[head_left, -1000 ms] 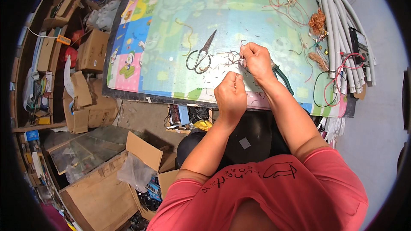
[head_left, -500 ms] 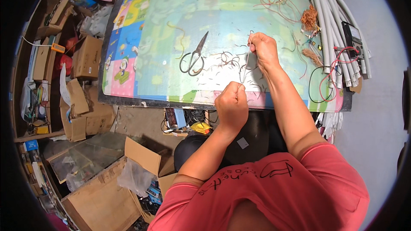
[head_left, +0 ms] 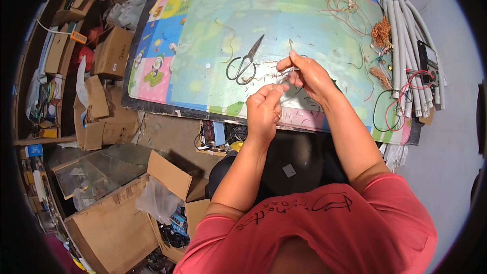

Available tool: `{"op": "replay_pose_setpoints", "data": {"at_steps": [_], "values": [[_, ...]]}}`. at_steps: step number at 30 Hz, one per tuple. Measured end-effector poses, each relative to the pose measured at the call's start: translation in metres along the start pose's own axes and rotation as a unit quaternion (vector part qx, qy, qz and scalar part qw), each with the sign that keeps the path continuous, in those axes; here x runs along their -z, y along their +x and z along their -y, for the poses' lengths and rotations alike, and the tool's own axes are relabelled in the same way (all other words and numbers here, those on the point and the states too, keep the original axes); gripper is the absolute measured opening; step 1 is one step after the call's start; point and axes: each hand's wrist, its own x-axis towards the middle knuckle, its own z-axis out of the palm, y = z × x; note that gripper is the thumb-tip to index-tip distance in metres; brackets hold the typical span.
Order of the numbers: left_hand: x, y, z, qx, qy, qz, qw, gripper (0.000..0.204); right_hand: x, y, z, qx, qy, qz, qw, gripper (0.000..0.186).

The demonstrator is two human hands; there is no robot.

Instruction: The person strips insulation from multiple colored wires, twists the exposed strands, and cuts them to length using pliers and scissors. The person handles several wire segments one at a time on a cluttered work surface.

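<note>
My left hand (head_left: 264, 106) pinches a thin wire (head_left: 285, 84) at its fingertips, near the front of the patterned mat (head_left: 200, 45). My right hand (head_left: 308, 75), just above and right of it, has curled fingers on the same wire; the exact grip is small to see. Black scissors (head_left: 243, 68) lie to the left of my hands. Short dark wire scraps (head_left: 305, 118) are scattered beneath and around both hands. A dark green-handled tool (head_left: 333, 80) is mostly hidden by my right hand.
Bundled white tubes (head_left: 403, 50), a meter with leads (head_left: 428, 58), tangled wires (head_left: 342, 7) and copper strands (head_left: 380, 34) lie at the table's right. Wooden shelving (head_left: 61, 10) and open cardboard boxes (head_left: 167, 172) stand at left and below.
My right hand rose and drew the wire apart from my left, then came back down beside it with looser fingers. My left hand has turned and shifted slightly left.
</note>
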Motion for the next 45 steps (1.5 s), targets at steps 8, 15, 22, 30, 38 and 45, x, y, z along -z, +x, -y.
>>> {"op": "replay_pose_setpoints", "data": {"at_steps": [8, 15, 22, 30, 38, 45], "values": [[0.007, 0.007, -0.003, 0.016, -0.117, 0.003, 0.993, 0.019, -0.01, -0.007, -0.007, 0.016, -0.019, 0.15, 0.988, 0.03], [0.011, 0.006, -0.007, 0.021, -0.124, -0.006, 0.992, 0.018, -0.01, -0.011, 0.001, 0.038, -0.064, 0.101, 0.992, 0.021], [0.015, 0.005, -0.008, 0.028, -0.128, 0.016, 0.991, 0.019, -0.005, -0.009, 0.004, 0.058, -0.107, 0.039, 0.992, 0.018], [0.019, 0.007, -0.009, 0.064, -0.044, 0.004, 0.997, 0.02, -0.012, -0.01, 0.002, 0.115, -0.159, -0.044, 0.979, 0.021], [0.006, 0.008, -0.011, -0.018, 0.028, -0.025, 0.999, 0.023, -0.015, -0.014, -0.002, 0.117, -0.267, 0.004, 0.957, 0.02], [0.013, 0.012, -0.003, -0.049, 0.172, -0.018, 0.984, 0.027, -0.029, -0.023, 0.0, 0.145, -0.279, 0.017, 0.949, 0.02]]}}
